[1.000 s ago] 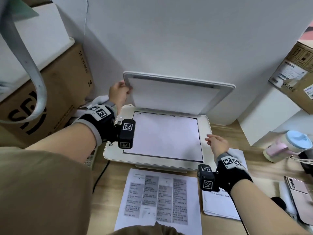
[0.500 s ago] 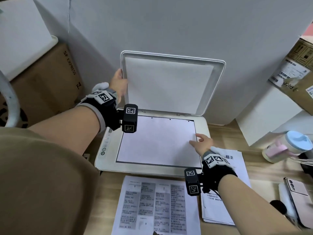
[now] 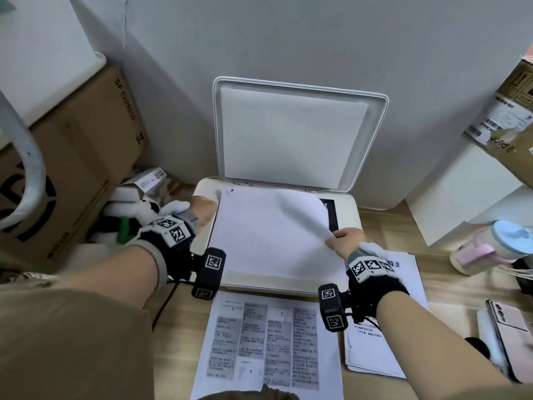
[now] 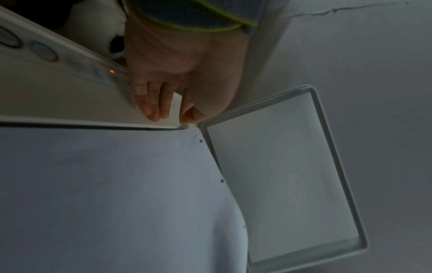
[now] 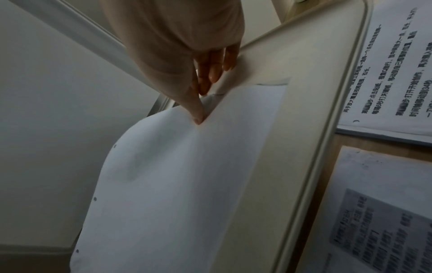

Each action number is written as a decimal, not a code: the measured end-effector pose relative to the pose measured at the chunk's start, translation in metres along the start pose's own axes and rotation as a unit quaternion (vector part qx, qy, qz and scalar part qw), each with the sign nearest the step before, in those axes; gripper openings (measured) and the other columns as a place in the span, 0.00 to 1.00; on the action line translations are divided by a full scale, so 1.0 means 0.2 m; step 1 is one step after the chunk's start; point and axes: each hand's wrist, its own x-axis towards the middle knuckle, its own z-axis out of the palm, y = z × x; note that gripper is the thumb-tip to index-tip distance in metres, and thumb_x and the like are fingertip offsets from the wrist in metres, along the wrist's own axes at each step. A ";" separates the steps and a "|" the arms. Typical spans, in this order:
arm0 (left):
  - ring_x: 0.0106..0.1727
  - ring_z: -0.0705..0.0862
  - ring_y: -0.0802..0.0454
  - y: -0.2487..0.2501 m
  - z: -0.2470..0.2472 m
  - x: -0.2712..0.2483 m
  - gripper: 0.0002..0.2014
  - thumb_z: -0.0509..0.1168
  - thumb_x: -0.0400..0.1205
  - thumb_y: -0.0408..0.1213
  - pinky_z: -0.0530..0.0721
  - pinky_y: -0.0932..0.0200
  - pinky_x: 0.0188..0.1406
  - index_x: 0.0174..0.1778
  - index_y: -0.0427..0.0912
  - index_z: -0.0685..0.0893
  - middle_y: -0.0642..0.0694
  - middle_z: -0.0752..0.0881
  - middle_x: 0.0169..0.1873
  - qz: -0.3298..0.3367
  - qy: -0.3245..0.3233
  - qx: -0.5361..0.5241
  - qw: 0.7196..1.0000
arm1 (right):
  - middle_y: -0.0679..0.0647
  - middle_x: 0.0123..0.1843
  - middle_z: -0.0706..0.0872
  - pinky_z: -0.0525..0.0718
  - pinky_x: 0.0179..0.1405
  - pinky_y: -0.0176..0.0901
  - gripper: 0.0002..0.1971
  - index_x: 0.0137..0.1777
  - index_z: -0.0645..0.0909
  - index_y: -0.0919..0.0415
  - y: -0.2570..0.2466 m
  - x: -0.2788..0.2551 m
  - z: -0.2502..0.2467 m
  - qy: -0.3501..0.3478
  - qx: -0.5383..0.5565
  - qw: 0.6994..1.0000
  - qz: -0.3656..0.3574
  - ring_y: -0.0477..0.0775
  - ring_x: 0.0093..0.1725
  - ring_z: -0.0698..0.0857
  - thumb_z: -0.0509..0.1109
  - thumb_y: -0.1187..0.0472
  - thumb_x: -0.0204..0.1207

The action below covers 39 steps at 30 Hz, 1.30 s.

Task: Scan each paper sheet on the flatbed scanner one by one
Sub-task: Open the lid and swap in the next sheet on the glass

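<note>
Surface: wooden desk [image 3: 184,336] against a grey wall, cardboard boxes at upper left and right of the frame.
Scanner [image 3: 350,217]: centre frame, lid [image 3: 291,134] raised upright.
Sheet [image 3: 268,235]: blank side up on the glass, right edge lifted and curled.
Printed sheet [image 3: 268,347]: lower centre, flat on desk.
Right hand [image 3: 347,241]: thumb and fingers pinching the sheet's right edge.
Left hand [image 3: 203,210]: fingers relaxed, resting at scanner's left rim, holding nothing.

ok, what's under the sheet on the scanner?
Where the right hand lifts the sheet, a dark strip of scanner glass shows. The rest of the glass stays covered.
</note>
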 end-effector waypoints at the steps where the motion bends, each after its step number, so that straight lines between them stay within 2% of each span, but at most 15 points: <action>1: 0.31 0.72 0.57 -0.02 0.01 -0.01 0.16 0.55 0.84 0.28 0.74 0.64 0.30 0.31 0.48 0.70 0.49 0.73 0.32 0.001 0.001 -0.004 1.000 | 0.53 0.39 0.88 0.86 0.52 0.49 0.06 0.29 0.81 0.48 -0.01 0.00 -0.01 -0.005 0.007 1.000 0.002 0.61 0.51 0.86 0.75 0.58 0.63; 3: 0.30 0.73 0.56 -0.03 0.01 -0.05 0.15 0.56 0.84 0.26 0.76 0.65 0.27 0.32 0.47 0.71 0.50 0.74 0.31 -0.003 0.001 -0.015 1.000 | 0.54 0.44 0.88 0.84 0.50 0.45 0.06 0.37 0.82 0.52 -0.02 -0.02 -0.02 0.010 0.036 0.999 -0.004 0.59 0.48 0.86 0.77 0.59 0.64; 8: 0.30 0.76 0.50 -0.03 0.02 -0.13 0.13 0.57 0.79 0.21 0.74 0.66 0.24 0.33 0.42 0.73 0.45 0.74 0.30 -0.043 0.002 -0.031 0.999 | 0.64 0.64 0.82 0.79 0.60 0.47 0.29 0.71 0.73 0.65 -0.03 -0.10 -0.07 0.014 0.170 0.985 0.013 0.62 0.59 0.82 0.76 0.63 0.71; 11: 0.26 0.69 0.51 -0.04 0.04 -0.17 0.15 0.56 0.79 0.19 0.69 0.69 0.19 0.30 0.41 0.70 0.44 0.70 0.27 -0.050 -0.021 -0.037 0.998 | 0.67 0.56 0.86 0.83 0.51 0.43 0.18 0.65 0.79 0.73 -0.02 -0.13 -0.08 -0.014 0.192 0.981 0.019 0.64 0.52 0.85 0.68 0.72 0.75; 14: 0.26 0.71 0.51 -0.06 0.03 -0.18 0.13 0.57 0.78 0.21 0.69 0.65 0.27 0.32 0.40 0.71 0.43 0.73 0.27 -0.040 -0.021 -0.024 0.999 | 0.59 0.46 0.81 0.75 0.23 0.28 0.14 0.58 0.83 0.69 -0.01 -0.14 -0.10 0.011 0.227 0.974 0.011 0.55 0.34 0.76 0.63 0.74 0.75; 18: 0.23 0.71 0.55 -0.06 0.02 -0.22 0.11 0.59 0.81 0.25 0.66 0.69 0.19 0.33 0.40 0.72 0.43 0.80 0.28 -0.041 -0.040 -0.024 0.998 | 0.54 0.43 0.76 0.66 0.17 0.25 0.07 0.44 0.78 0.62 -0.01 -0.17 -0.15 0.047 0.295 0.954 -0.030 0.53 0.37 0.70 0.61 0.73 0.76; 20: 0.19 0.72 0.57 -0.05 0.02 -0.25 0.10 0.57 0.83 0.27 0.67 0.69 0.17 0.37 0.42 0.72 0.43 0.83 0.29 -0.043 -0.067 -0.055 0.995 | 0.53 0.37 0.77 0.67 0.18 0.26 0.10 0.38 0.78 0.59 0.00 -0.19 -0.18 0.039 0.327 0.943 -0.047 0.50 0.31 0.69 0.62 0.71 0.77; 22: 0.18 0.73 0.58 -0.02 0.01 -0.28 0.10 0.56 0.83 0.26 0.68 0.70 0.16 0.40 0.44 0.74 0.45 0.86 0.25 -0.025 -0.087 -0.101 0.991 | 0.52 0.33 0.78 0.71 0.29 0.32 0.12 0.34 0.78 0.56 0.01 -0.19 -0.20 0.034 0.353 0.933 -0.061 0.50 0.31 0.70 0.64 0.69 0.77; 24: 0.23 0.76 0.57 0.00 0.00 -0.30 0.09 0.57 0.83 0.27 0.70 0.70 0.18 0.42 0.43 0.79 0.47 0.88 0.28 0.000 -0.096 -0.150 0.984 | 0.47 0.30 0.81 0.74 0.32 0.36 0.11 0.35 0.80 0.56 0.02 -0.19 -0.23 0.034 0.387 0.918 -0.080 0.47 0.30 0.75 0.65 0.69 0.76; 27: 0.31 0.82 0.56 0.02 -0.04 -0.32 0.13 0.52 0.83 0.31 0.71 0.69 0.25 0.48 0.40 0.83 0.50 0.91 0.33 0.021 -0.114 -0.213 0.970 | 0.38 0.24 0.84 0.74 0.34 0.30 0.12 0.35 0.80 0.55 0.04 -0.20 -0.26 0.044 0.400 0.908 -0.118 0.39 0.28 0.78 0.67 0.70 0.77; 29: 0.30 0.84 0.56 0.01 -0.06 -0.34 0.17 0.48 0.82 0.32 0.72 0.67 0.26 0.47 0.40 0.84 0.49 0.91 0.35 0.025 -0.128 -0.232 0.964 | 0.40 0.27 0.86 0.76 0.38 0.33 0.13 0.36 0.82 0.56 0.07 -0.21 -0.28 0.040 0.403 0.905 -0.133 0.41 0.32 0.81 0.66 0.74 0.76; 32: 0.30 0.85 0.54 -0.04 -0.05 -0.36 0.17 0.53 0.81 0.33 0.80 0.67 0.25 0.42 0.37 0.88 0.40 0.89 0.45 0.011 -0.126 -0.238 0.963 | 0.44 0.29 0.89 0.82 0.27 0.30 0.14 0.40 0.82 0.62 0.12 -0.25 -0.28 -0.010 0.428 0.897 -0.110 0.39 0.25 0.85 0.60 0.77 0.76; 35: 0.38 0.85 0.51 -0.13 -0.03 -0.37 0.10 0.60 0.82 0.28 0.84 0.66 0.25 0.55 0.38 0.85 0.36 0.85 0.57 -0.002 -0.134 -0.154 0.979 | 0.54 0.38 0.89 0.83 0.26 0.30 0.12 0.42 0.85 0.62 0.18 -0.25 -0.26 -0.047 0.433 0.898 -0.058 0.44 0.28 0.87 0.60 0.73 0.78; 37: 0.41 0.83 0.49 -0.19 -0.01 -0.37 0.20 0.55 0.82 0.21 0.86 0.63 0.25 0.67 0.41 0.78 0.38 0.82 0.60 0.008 -0.122 -0.109 0.986 | 0.57 0.40 0.89 0.84 0.29 0.33 0.11 0.45 0.86 0.63 0.22 -0.25 -0.22 -0.066 0.430 0.900 -0.030 0.49 0.34 0.87 0.61 0.70 0.79; 39: 0.49 0.83 0.42 -0.24 0.01 -0.36 0.27 0.54 0.80 0.16 0.86 0.54 0.37 0.74 0.42 0.71 0.37 0.79 0.65 0.023 -0.102 -0.086 0.991 | 0.58 0.49 0.88 0.83 0.34 0.38 0.10 0.56 0.83 0.63 0.25 -0.26 -0.19 -0.069 0.391 0.918 -0.019 0.51 0.40 0.85 0.62 0.68 0.80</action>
